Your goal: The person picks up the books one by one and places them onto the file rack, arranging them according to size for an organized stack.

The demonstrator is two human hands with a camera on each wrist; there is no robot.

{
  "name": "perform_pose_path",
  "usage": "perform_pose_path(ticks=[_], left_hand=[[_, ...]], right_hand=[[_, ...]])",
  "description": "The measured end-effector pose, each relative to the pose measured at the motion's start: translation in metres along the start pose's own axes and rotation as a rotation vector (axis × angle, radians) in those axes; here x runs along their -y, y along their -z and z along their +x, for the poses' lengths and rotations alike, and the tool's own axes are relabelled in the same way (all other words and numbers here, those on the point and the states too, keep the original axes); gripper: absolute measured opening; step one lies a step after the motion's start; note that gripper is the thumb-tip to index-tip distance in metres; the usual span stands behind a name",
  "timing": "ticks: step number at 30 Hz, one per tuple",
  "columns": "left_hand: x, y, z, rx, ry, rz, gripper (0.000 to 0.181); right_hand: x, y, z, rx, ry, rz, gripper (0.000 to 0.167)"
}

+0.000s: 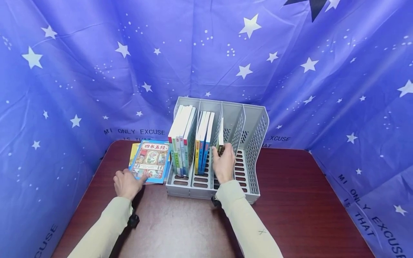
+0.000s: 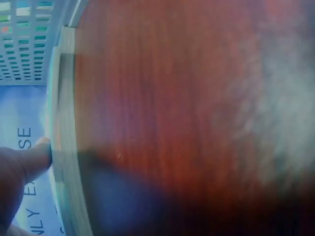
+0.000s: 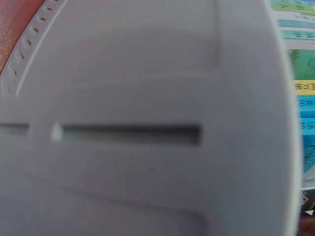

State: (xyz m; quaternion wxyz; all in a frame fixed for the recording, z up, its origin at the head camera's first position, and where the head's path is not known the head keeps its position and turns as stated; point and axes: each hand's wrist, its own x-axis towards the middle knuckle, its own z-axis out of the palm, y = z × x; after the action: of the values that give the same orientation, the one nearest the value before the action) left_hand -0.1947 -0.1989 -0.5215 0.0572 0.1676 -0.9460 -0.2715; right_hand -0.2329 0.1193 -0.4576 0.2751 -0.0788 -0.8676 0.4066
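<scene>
A grey slotted file rack (image 1: 209,193) with several upright compartments stands on the table. In its third compartment from the left, my right hand (image 1: 224,163) grips a thin dark-spined book (image 1: 221,132) by its spine side. To the left of the rack lies a small stack of books, a blue-covered book (image 1: 151,161) on top. My left hand (image 1: 127,184) rests at the stack's near left corner, its thumb (image 2: 37,157) touching the top cover. The grey rack front (image 3: 147,172) fills most of the right wrist view, hiding most of that hand.
Several green and white books (image 1: 180,143) stand in the leftmost compartment. Next to them, yellow- and blue-spined books (image 1: 202,143) fill part of the second one. The dark red tabletop (image 1: 297,200) extends right of the rack, and a blue star-patterned curtain (image 1: 206,53) hangs behind.
</scene>
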Motion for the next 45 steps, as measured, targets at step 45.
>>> perform_pose_path(ticks=[45], left_hand=[[0.019,0.027,-0.056,-0.073,0.155,-1.033,0.022]], right_hand=[[-0.002,0.044,-0.006,0.125,-0.083,0.152,0.059]])
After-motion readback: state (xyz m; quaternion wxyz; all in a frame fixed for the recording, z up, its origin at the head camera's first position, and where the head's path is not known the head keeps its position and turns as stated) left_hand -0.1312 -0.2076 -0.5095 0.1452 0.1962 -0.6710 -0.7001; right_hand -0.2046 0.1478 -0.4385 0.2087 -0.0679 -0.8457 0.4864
